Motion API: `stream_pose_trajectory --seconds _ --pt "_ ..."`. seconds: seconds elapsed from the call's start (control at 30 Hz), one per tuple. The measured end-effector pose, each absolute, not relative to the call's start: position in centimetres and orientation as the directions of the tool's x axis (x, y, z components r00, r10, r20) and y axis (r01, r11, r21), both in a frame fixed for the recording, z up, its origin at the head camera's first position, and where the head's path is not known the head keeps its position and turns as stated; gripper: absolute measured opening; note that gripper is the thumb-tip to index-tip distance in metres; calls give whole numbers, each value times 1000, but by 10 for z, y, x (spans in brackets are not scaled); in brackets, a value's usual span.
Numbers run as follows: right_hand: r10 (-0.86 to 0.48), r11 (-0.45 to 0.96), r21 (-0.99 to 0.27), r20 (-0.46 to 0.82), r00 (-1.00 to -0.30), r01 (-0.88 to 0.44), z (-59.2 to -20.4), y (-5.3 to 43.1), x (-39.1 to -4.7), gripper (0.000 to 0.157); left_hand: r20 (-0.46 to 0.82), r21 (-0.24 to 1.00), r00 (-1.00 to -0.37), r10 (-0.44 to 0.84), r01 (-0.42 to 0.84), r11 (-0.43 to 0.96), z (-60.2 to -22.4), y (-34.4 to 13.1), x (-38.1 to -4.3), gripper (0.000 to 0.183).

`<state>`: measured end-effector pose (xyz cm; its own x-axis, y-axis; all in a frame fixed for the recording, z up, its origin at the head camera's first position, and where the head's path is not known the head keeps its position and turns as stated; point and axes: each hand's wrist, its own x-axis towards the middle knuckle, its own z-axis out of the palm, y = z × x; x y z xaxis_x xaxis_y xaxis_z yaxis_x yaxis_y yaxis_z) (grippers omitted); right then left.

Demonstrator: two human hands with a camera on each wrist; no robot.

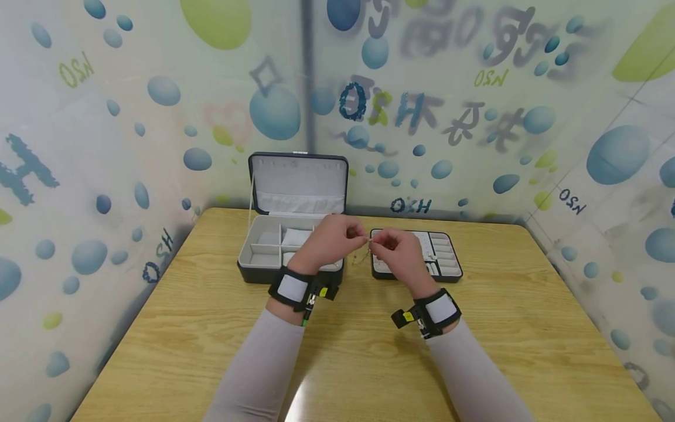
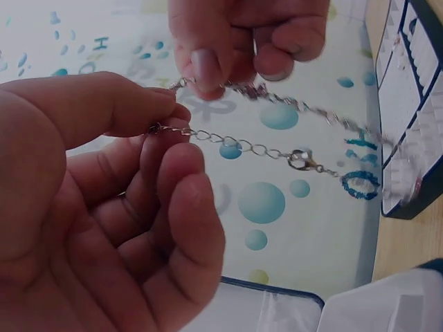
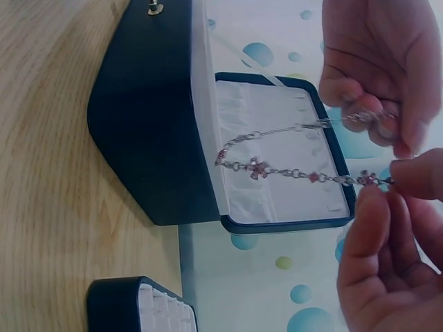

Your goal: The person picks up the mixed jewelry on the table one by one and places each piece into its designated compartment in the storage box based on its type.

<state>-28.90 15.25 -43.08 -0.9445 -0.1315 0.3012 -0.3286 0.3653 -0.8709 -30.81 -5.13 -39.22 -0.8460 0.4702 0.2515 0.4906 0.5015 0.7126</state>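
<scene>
Between my two hands hangs a fine silver bracelet (image 3: 258, 168) with pink flower charms, its middle sagging in a loop. The left hand (image 1: 334, 239) pinches one end between thumb and forefinger; from there an extender chain (image 2: 242, 143) with a lobster clasp (image 2: 300, 160) trails off in the left wrist view. Fingertips of the right hand (image 1: 402, 252) pinch the chain close beside the left fingertips. An open dark jewelry box (image 1: 263, 274), lined in pale grey, stands behind the left hand. The right hand is over the edge of a shallow jewelry tray (image 1: 448, 279).
The box's raised lid (image 1: 299, 181) leans back near the patterned wall (image 1: 448, 117). Inside the box, dividers form compartments, one with a white cushion (image 1: 295, 237). Small pieces sit in the tray's slots. Both stand on a wooden table (image 1: 358, 351).
</scene>
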Motion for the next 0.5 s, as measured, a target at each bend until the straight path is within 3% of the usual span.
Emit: stream_pose_trajectory --seconds 0.5 --pt "-68 299 -902 305 -950 -311 -428 157 -290 12 226 619 -860 457 490 614 -392 -56 -311 9"
